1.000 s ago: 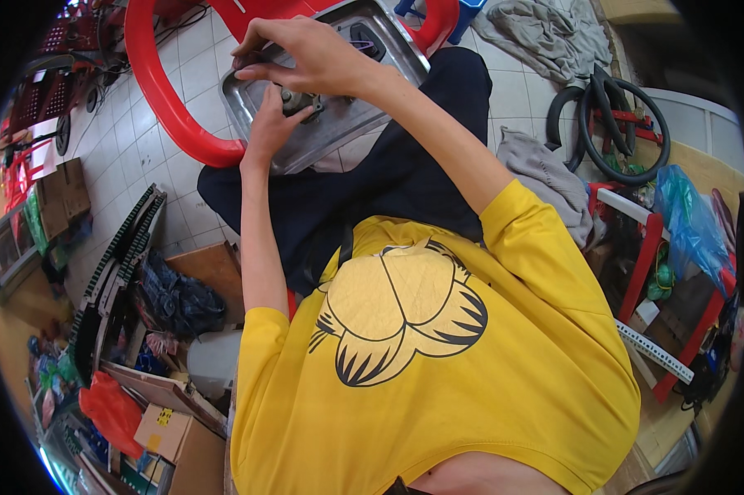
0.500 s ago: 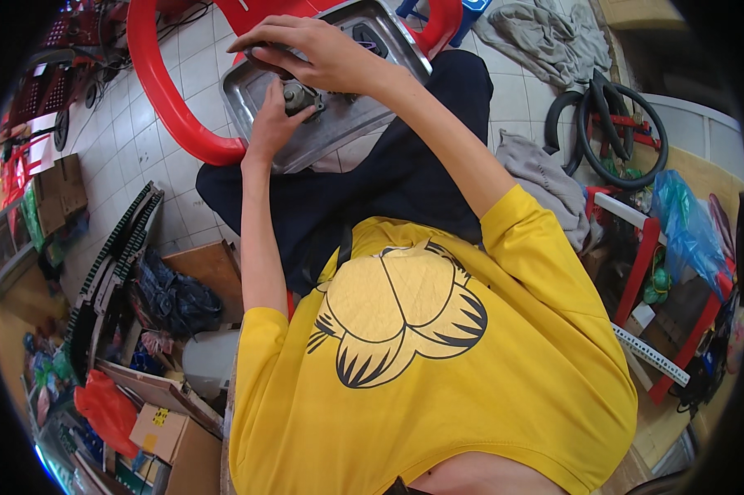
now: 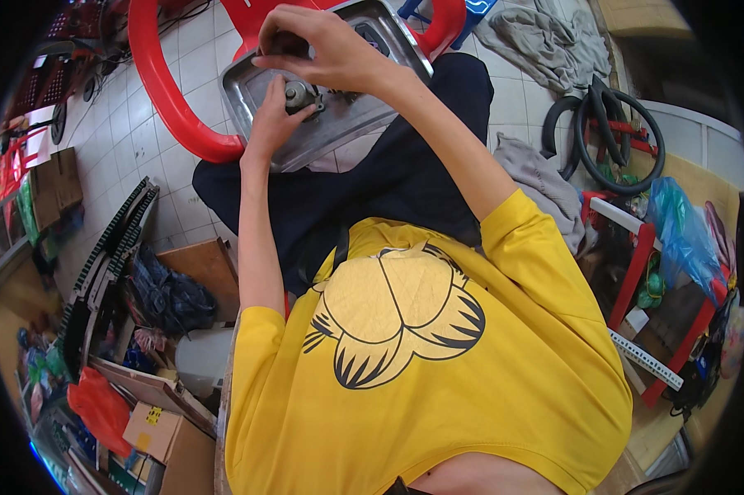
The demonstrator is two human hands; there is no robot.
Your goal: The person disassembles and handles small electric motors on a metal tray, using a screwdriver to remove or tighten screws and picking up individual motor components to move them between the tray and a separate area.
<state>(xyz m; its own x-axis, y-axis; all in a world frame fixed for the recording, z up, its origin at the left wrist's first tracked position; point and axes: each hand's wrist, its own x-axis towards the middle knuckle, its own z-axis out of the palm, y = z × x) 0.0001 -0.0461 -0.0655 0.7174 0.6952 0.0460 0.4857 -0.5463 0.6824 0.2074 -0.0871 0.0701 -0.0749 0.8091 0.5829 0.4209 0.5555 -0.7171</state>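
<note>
A shallow metal tray point(image 3: 327, 142) lies ahead of my lap, on or against a red plastic chair. Within it, my left hand point(image 3: 273, 124) is wrapped round the side of a grey, rounded metal machine part point(image 3: 298, 96) with a flange. Just above and beyond that part is my right hand point(image 3: 331, 51), its fingers curled over and the thumb pointing left. The space inside these fingers is dark, so whatever they hold is hidden. A dark part point(image 3: 374, 37) lies at the tray's far right, partly covered by my right hand.
The red chair point(image 3: 164, 103) curves round the tray's left side. Grey cloths point(image 3: 545, 41) and black rubber tyres point(image 3: 636, 140) lie to the right on the tiled floor. Cardboard boxes point(image 3: 159, 429) and a red bag point(image 3: 100, 408) crowd the lower left.
My right hand's fingers have lifted and curled more, shifting slightly right. My left hand stays on the metal part, which has barely moved.
</note>
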